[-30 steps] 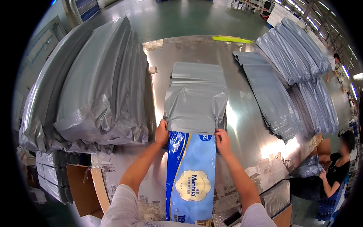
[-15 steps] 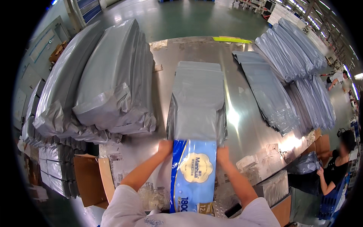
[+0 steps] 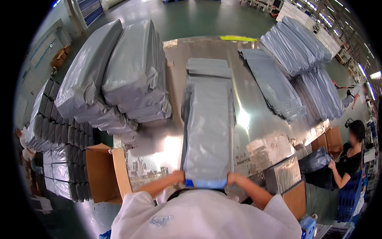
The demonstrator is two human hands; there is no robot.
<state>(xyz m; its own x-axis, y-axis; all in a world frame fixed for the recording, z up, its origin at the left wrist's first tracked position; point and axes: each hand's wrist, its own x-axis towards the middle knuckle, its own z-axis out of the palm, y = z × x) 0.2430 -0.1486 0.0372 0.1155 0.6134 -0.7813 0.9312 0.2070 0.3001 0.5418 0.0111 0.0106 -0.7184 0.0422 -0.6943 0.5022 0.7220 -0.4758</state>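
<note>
A grey plastic mailing bag point(image 3: 209, 131) lies lengthwise on the metal table in front of me, filled out by a long pack. Only the near end of that blue tissue pack point(image 3: 211, 183) shows at the bag's mouth, close against my body. My left hand point(image 3: 179, 176) grips the left edge of the mouth, fingers closed and partly hidden. On the opposite edge my right hand point(image 3: 233, 178) is closed on the plastic the same way. Beneath the filled bag lie more flat grey bags point(image 3: 209, 67), their far ends showing.
Wrapped grey bundles point(image 3: 129, 67) are piled at the left, with others point(image 3: 294, 47) at the far right beside loose flat bags point(image 3: 274, 83). Cardboard boxes point(image 3: 104, 175) stand by the near left edge and near right. A person point(image 3: 346, 159) works at the right, holding grey plastic.
The grey bag now covers nearly all of the blue tissue pack, which was mostly bare before. Both hands have moved nearer my body, and my view has tipped forward.
</note>
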